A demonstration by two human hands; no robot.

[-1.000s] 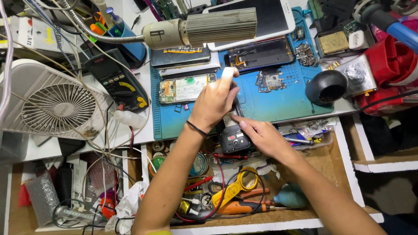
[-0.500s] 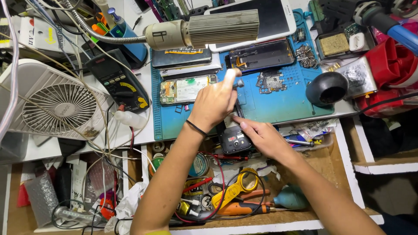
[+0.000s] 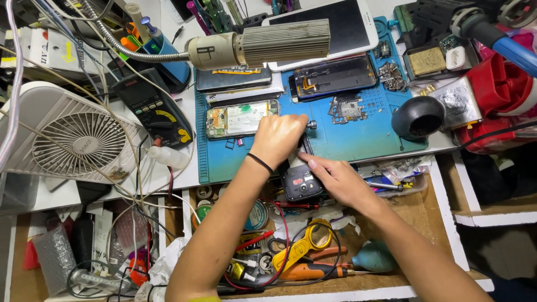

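Left hand (image 3: 278, 137) is closed in a loose fist at the near edge of the blue mat (image 3: 369, 140), fingers curled around something I cannot make out. A second ago a pale tip stood up above its knuckles; now that tip is out of sight and the hand has sunk lower, toward the small black meter (image 3: 302, 183). Right hand (image 3: 333, 178) lies just beside it, fingers together and stretched flat across the meter's far end, thumb along its right side, pinning it down rather than gripping it. It has barely shifted.

That black meter sits where the mat meets the open drawer (image 3: 425, 223), touching both hands, red leads trailing from it into the drawer. With the left hand lowered onto it, the two hands now seem to be working on the same spot at its far end.

On the mat, to the left, lies an opened phone (image 3: 240, 118) with its insides showing; farther off rests a second opened phone (image 3: 335, 76), under the ribbed lamp head (image 3: 263, 47). A white fan (image 3: 72, 140) stands well to the left. Yellow wire strippers (image 3: 302, 246) lie in the drawer among cables.
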